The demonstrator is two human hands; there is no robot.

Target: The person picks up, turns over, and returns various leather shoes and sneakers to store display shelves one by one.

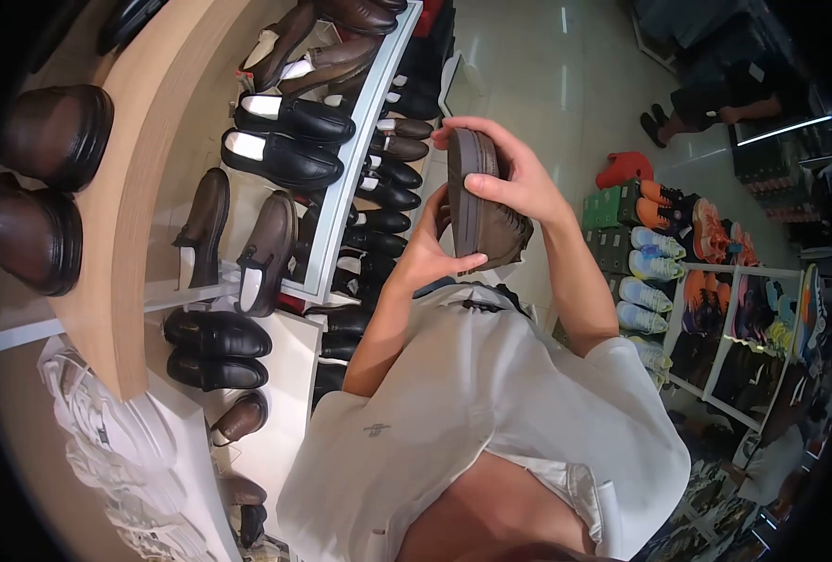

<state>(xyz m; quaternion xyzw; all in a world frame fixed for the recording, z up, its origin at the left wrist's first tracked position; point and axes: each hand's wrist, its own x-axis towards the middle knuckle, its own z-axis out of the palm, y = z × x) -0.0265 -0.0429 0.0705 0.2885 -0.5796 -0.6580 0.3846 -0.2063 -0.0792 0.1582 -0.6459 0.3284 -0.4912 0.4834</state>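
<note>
A brown lace-up shoe with a thick dark sole is held up in front of my chest, between both hands. It stands on end, with its sole turned to the left. My left hand grips its lower end, the thumb lying across the edge of the sole. Around the upper end curls my right hand, its thumb pressed on the side of the sole and its fingers over the top. Part of the shoe's upper is hidden behind my right hand.
Black loafers and brown shoes line the shelves on my left, beside a curved wooden shelf edge. Colourful sports shoes fill a rack at right, near green boxes. Another person stands at the far right.
</note>
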